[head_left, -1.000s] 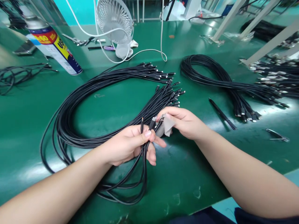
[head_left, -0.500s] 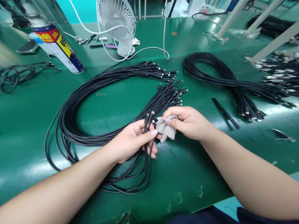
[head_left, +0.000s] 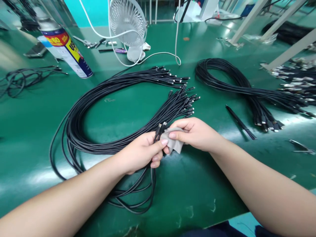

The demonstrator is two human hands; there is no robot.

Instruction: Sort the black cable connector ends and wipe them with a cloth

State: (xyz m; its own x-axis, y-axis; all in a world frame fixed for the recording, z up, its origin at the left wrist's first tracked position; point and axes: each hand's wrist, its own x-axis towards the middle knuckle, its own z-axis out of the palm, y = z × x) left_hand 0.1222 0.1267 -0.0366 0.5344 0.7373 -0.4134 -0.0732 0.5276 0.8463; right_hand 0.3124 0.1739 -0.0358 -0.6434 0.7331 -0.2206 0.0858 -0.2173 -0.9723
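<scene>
Two metal-tipped black plugs [head_left: 157, 130] beside thin, creased grey cloth [head_left: 176, 145]

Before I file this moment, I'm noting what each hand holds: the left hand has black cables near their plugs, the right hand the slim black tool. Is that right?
Not quite: the right hand pinches a grey cloth; the head view shows the slim black tool lying on the green table. The left hand does hold black cables near their plugs.
</scene>
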